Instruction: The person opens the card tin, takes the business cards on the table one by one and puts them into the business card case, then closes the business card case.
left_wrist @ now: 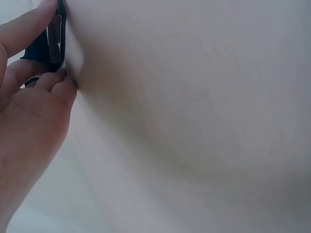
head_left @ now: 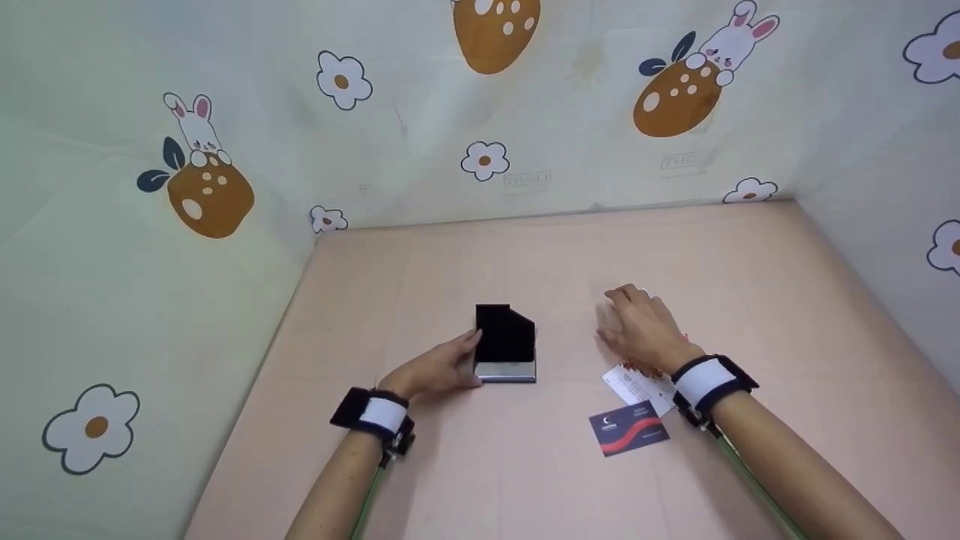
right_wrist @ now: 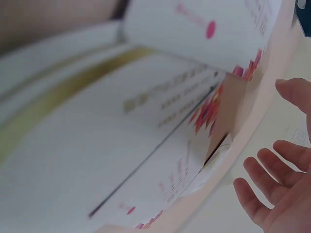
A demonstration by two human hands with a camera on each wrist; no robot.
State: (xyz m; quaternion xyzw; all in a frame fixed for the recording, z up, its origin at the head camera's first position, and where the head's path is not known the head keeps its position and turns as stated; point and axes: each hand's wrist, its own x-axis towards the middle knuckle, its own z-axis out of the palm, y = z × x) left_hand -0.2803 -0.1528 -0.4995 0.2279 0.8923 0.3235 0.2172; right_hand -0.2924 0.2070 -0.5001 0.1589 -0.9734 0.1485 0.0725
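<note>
My left hand [head_left: 441, 366] grips the left edge of a black and silver business card case [head_left: 505, 339], with the thumb on its side. The left wrist view shows the fingers [left_wrist: 63, 90] curled at the bottom of the case [left_wrist: 55, 46], seen nearly edge-on. To the right, my right hand [head_left: 642, 327] hovers over several business cards, its fingers spread and holding nothing. Partly under that hand lies a white card [head_left: 634, 385]; a navy card with a red stripe [head_left: 628, 428] overlaps it. White printed cards [right_wrist: 116, 160] fill much of the right wrist view.
Both hands are over a pale pink tabletop [head_left: 465, 465]. A wall covering [head_left: 420, 150] with rabbits and flowers rises behind the table and along both sides. Each wrist wears a strap [head_left: 709, 384] with a green cable running back along the forearm.
</note>
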